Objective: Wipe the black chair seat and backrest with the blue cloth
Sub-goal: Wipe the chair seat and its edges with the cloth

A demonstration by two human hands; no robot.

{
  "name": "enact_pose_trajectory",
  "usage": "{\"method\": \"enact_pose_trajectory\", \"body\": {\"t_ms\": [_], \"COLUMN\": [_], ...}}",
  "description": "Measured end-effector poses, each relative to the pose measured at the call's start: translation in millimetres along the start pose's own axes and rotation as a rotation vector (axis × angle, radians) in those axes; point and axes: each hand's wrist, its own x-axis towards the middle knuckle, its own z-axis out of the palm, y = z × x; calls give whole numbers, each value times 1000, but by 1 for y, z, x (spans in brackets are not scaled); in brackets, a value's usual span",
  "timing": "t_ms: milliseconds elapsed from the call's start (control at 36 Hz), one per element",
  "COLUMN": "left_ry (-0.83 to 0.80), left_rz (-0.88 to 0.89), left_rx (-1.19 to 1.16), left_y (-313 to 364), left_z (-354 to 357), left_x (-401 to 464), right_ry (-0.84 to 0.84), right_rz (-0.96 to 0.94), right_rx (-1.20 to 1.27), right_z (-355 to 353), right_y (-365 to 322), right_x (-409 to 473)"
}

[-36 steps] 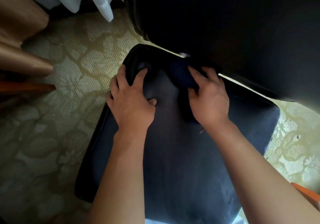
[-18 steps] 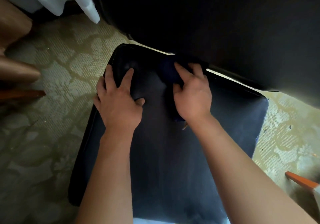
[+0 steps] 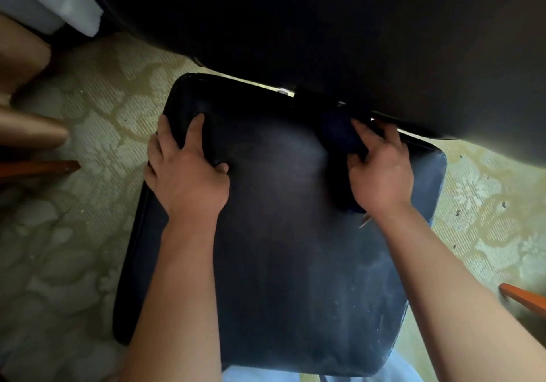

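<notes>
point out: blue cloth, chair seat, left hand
blue cloth (image 3: 336,133): head view, exposed fold ahead of the right hand's fingers.
chair seat (image 3: 280,248): head view, bare middle of the cushion.
left hand (image 3: 189,171): head view, back of the hand.

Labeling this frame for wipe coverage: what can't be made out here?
- blue cloth: mostly under the right hand in the head view; its extent is lost against the dark seat.
- backrest: cut off by the top edge, too dark for surface detail.
- Seat's near edge: hidden by both forearms.
- left hand: palm contact hidden.
</notes>
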Motion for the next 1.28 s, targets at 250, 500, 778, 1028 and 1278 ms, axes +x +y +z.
{"method": "enact_pose_trajectory", "body": {"t_ms": [250,500,778,1028,1278], "left_ry": [-74,-52,-75,-81,-73], "left_rz": [293,255,219,221,187], "left_rx": [122,189,210,201,238], "left_y": [53,64,72,76,75], "left_z": [22,40,41,43,43], "left_x": [-30,-35,-38,-36,-37], "right_ry": [-10,-32,38,-21,-3], "right_rz": [-64,-129,15,-98,-61], "right_rx": [72,28,-43,13,91], "right_z": [11,2,-24,3,-5], "right_y": [-22,5,77,5,37], "right_x": [2,3,-1,2,6]}}
